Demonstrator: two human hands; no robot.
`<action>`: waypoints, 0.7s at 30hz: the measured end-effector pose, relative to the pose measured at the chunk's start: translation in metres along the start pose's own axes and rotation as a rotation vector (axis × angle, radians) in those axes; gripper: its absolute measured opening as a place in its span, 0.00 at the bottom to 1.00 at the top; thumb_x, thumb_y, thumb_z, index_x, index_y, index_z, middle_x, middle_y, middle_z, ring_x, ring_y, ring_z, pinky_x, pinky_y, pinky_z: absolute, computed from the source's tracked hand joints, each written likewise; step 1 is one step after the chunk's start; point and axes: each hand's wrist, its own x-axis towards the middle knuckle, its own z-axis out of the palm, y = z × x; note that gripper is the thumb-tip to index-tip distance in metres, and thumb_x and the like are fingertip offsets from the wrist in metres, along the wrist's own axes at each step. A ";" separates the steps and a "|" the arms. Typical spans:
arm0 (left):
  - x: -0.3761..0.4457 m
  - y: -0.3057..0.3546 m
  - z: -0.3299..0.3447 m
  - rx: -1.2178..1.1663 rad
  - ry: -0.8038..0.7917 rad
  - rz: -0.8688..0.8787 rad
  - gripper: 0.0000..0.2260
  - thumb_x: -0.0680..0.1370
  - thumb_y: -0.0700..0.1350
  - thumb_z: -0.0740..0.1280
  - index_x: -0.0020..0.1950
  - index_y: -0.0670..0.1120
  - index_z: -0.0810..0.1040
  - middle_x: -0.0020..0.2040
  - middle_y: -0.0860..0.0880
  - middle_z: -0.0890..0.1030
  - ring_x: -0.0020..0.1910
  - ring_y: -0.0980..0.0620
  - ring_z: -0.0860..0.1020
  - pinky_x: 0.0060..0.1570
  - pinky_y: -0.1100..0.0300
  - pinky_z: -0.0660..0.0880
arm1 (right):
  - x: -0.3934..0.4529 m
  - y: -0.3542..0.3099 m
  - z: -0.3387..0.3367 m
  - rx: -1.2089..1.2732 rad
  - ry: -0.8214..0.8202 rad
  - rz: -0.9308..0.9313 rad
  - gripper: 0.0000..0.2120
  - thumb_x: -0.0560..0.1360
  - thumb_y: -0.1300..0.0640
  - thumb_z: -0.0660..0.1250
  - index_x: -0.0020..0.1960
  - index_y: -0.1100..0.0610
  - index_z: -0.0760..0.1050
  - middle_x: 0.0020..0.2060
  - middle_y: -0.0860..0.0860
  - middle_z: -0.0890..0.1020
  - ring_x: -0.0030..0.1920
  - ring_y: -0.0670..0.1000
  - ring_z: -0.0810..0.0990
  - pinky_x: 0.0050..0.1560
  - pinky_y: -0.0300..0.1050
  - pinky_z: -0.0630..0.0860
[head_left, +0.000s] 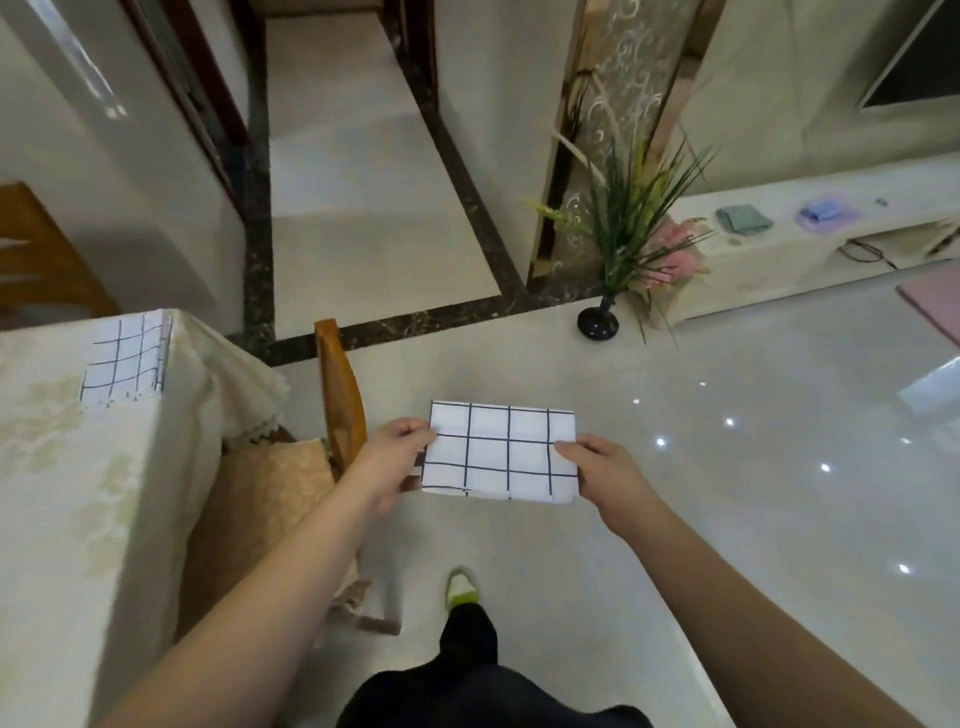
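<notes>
Cloth (501, 452) folded, left hand (395, 460) and right hand (605, 470) gripping its ends, right of table (78, 493); second cloth (124, 364) on table; setting down likely remains.

You hold both arms stretched forward, left hand (399, 458) and right hand (607, 474) level (thumbs on top), each pinching one side of the folded cloth (503, 449).

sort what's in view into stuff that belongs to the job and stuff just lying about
In the job: folded checked cloth, left hand and right hand pinching its side edges; probably the matching checked cloth on the table.
Lying about: wooden chair; plant in a black vase; green cloth and purple cloth on the white cabinet.
</notes>
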 end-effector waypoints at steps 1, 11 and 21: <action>0.013 0.009 -0.002 -0.014 -0.001 0.009 0.02 0.77 0.40 0.66 0.45 0.44 0.77 0.38 0.45 0.80 0.37 0.47 0.78 0.40 0.57 0.73 | 0.015 -0.009 0.005 -0.003 -0.015 0.001 0.04 0.75 0.62 0.69 0.48 0.61 0.80 0.45 0.58 0.84 0.43 0.55 0.83 0.47 0.49 0.81; 0.111 0.089 -0.038 -0.002 0.076 0.026 0.08 0.75 0.51 0.68 0.51 0.49 0.80 0.51 0.44 0.83 0.53 0.41 0.80 0.56 0.45 0.78 | 0.137 -0.116 0.066 -0.149 -0.105 -0.049 0.04 0.75 0.60 0.68 0.49 0.60 0.80 0.47 0.59 0.84 0.48 0.59 0.83 0.53 0.57 0.80; 0.193 0.144 -0.051 -0.148 0.299 -0.037 0.10 0.79 0.42 0.65 0.58 0.38 0.76 0.50 0.39 0.81 0.49 0.40 0.80 0.47 0.50 0.79 | 0.272 -0.181 0.131 -0.289 -0.315 -0.014 0.06 0.76 0.57 0.68 0.52 0.57 0.80 0.48 0.56 0.84 0.48 0.55 0.84 0.49 0.51 0.81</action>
